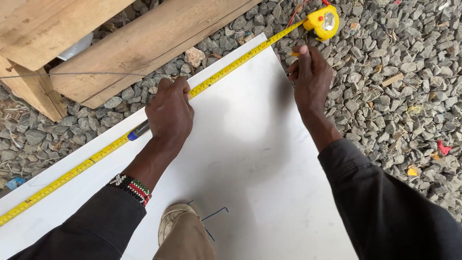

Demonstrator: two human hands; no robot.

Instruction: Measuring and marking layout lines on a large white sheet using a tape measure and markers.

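Tape [226,70] runs along the far edge of the white sheet [250,159]. Left hand [169,113] presses the tape onto that edge, fingers curled, a pen [138,130] tucked under the palm. Right hand [312,77] pinches the tape at the sheet's far corner; yellow case [323,21] just past it on gravel [409,96] (timber [144,43] beyond the edge).
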